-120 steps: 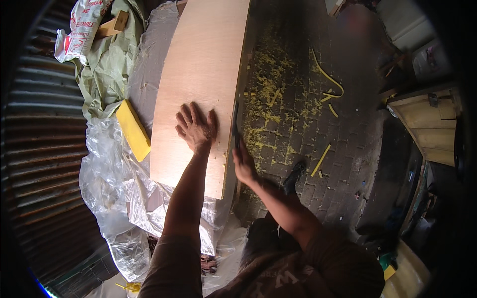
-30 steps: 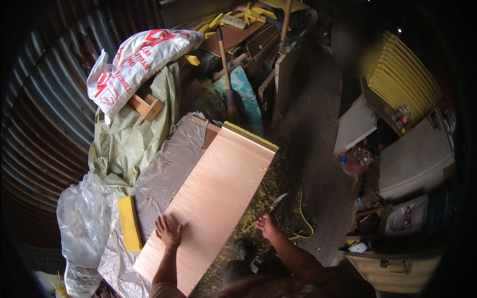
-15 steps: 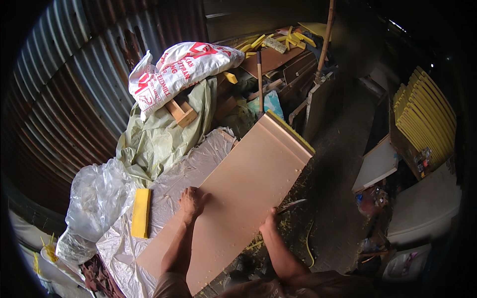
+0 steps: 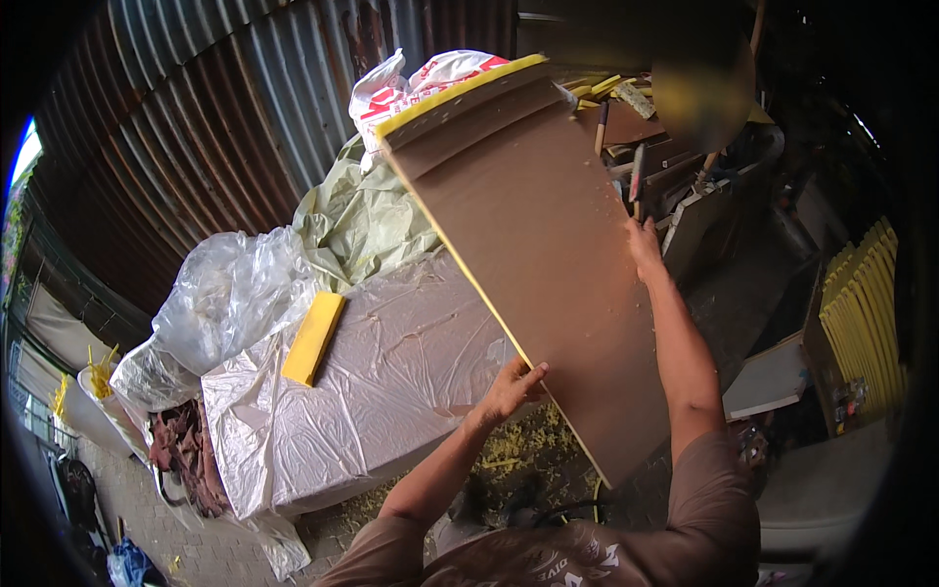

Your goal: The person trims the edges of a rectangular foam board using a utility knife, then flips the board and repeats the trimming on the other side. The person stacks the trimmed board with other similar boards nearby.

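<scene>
Holding up a big flat board with both hands, bladed tool along for the ride

Starting far left: seeing white sacks (image 4: 101,376) with yellow strips poking out, then a rusty corrugated metal wall (image 4: 225,137). Next up, spotting a crumpled clear plastic bundle (image 4: 230,298) just beside a yellow block (image 4: 314,338) lying on the plastic-covered tabletop (image 4: 391,364). Behind that, got a pale green sheet (image 4: 370,230) and a white sack with red print (image 4: 386,98), partly hidden by the board (image 4: 548,245).

Got the left hand (image 4: 511,391) clamped on the board's left edge, thumb on the near face, can't see the other fingers well. Holding the board tilted, right of the tabletop, above a floor strewn with yellow shavings (image 4: 523,452). Got the right hand (image 4: 644,245) at the board's right edge, fingers closed round a bladed tool (image 4: 638,174) pointing up. Finishing with stacked yellow slats (image 4: 861,318) far right
</scene>
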The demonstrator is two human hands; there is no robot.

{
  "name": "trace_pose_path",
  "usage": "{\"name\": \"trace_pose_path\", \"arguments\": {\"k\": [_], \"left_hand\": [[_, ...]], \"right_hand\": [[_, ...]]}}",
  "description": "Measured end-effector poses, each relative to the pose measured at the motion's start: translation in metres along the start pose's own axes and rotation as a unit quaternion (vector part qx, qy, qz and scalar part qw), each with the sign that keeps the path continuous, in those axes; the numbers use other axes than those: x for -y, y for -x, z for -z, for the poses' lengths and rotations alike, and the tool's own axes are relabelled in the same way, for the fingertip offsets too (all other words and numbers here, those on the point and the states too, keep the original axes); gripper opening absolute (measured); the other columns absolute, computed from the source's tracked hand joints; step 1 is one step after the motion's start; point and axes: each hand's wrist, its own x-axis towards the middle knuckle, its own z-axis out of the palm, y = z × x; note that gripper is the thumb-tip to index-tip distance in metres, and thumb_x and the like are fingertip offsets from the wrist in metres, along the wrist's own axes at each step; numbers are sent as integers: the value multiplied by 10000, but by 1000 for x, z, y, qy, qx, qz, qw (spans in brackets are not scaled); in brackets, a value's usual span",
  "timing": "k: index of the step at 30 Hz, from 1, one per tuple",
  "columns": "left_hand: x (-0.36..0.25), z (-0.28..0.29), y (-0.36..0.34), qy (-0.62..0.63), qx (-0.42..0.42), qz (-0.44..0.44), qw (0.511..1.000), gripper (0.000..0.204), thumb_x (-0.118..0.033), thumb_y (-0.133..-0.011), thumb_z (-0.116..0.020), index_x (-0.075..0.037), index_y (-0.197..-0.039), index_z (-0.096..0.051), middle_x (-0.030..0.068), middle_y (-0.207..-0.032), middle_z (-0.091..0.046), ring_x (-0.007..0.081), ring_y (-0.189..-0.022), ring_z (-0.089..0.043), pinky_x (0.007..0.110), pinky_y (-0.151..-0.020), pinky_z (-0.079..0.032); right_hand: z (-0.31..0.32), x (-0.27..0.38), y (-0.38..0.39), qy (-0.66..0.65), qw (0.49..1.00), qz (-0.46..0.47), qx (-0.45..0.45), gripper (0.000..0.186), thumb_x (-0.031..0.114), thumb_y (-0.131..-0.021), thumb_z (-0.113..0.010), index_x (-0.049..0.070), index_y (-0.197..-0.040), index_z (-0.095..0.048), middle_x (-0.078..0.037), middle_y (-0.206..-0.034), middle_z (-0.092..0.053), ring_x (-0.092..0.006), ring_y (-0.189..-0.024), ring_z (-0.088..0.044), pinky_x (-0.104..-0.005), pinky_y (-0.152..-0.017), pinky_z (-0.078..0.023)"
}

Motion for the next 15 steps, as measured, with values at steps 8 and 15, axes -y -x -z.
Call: {"name": "trace_pose_path", "arguments": {"k": [8,15], "left_hand": [[166,-39,40,233,-169,100,952,507,-371,-1044,-551,91,-1253,-557,232,-1162,-693,303,-1083,-684,430,-947,-551],[210,-30,43,385,-183,135,895,526,-346,-1064,-501,35,-1418,-424,215,-1378,-563,316,-1179,-613,437,-972,-515]], "right_hand": [[-243,-26,118,306,877,213,303,407,324,-865,-604,50,-1156,-529,-260,-1049,-696,-457,-1004,-664,-539,-870,-514],[-326,-81,187,353,761,258,479,486,350,-895,-612,22,-1230,-482,-223,-1168,-680,-405,-1135,-601,-478,-1066,-382]]}}
